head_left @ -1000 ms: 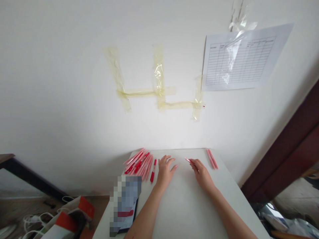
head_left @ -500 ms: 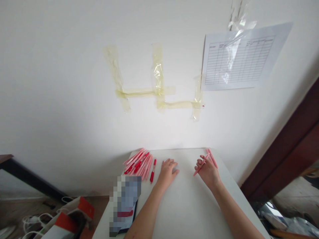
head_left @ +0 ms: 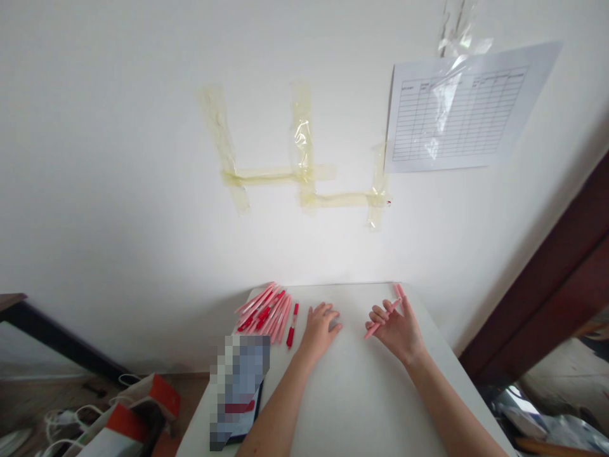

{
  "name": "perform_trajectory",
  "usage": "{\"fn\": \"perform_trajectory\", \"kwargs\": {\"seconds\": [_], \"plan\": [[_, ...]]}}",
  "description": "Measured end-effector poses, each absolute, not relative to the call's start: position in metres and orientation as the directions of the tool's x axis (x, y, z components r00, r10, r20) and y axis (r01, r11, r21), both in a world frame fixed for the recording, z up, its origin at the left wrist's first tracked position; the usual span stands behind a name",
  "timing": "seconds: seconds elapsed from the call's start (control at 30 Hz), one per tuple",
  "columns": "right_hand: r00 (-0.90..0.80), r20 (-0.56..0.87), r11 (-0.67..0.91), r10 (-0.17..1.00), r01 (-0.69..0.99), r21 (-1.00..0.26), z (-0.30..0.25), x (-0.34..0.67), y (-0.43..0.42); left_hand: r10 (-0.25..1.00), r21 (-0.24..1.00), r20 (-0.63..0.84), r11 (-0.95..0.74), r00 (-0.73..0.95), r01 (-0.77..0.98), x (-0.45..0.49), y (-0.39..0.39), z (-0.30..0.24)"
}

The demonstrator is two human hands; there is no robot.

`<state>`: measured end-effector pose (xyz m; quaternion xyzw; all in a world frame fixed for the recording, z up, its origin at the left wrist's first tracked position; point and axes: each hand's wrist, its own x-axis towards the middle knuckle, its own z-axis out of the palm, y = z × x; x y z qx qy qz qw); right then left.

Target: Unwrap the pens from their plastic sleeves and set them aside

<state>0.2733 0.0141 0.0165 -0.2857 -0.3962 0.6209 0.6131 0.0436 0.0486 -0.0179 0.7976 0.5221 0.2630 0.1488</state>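
My right hand (head_left: 394, 327) is turned palm up over the right side of the table, its fingers curled round a pink pen (head_left: 380, 320). Just behind it, partly hidden by the hand, other pink pen ends (head_left: 398, 290) show at the table's back right corner. My left hand (head_left: 322, 330) rests on the white table (head_left: 354, 393), fingers spread and holding nothing. To its left lies a single red pen (head_left: 292, 327), apart from the hand. Beyond that is a pile of pink pens (head_left: 259, 301) with some red ones among them.
A phone (head_left: 247, 425), partly blurred out, lies at the table's left edge. The white wall (head_left: 157, 158) with tape strips and a taped printed sheet (head_left: 451, 120) rises behind the table. Red and white boxes (head_left: 128, 419) and cables are on the floor at left.
My right hand has turned further palm up and shifted slightly, carrying the pink pen a little left; its fingers curl more round the pen. My left hand stays where it was.
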Motion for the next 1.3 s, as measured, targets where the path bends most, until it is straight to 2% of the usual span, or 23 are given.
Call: {"fn": "perform_trajectory", "kwargs": {"seconds": [0.17,0.83,1.1,1.3], "plan": [[-0.105,0.132,0.058,0.986,-0.525,-0.849,0.015,0.274,0.014,0.907,0.502,0.278,-0.417,0.315,0.758,0.043,0.050,-0.021],[-0.131,0.067,-0.040,0.989,-0.676,-0.736,0.007,0.274,0.017,0.909,0.496,0.271,-0.413,0.316,0.764,0.044,0.049,-0.019],[-0.277,0.011,-0.247,0.961,-0.872,-0.423,0.017,0.273,0.009,0.912,0.494,0.253,-0.410,0.324,0.767,0.044,0.046,-0.015],[-0.285,-0.009,-0.267,0.959,-0.887,-0.376,0.015,0.272,0.010,0.913,0.494,0.250,-0.406,0.322,0.769,0.045,0.047,-0.015]]}}
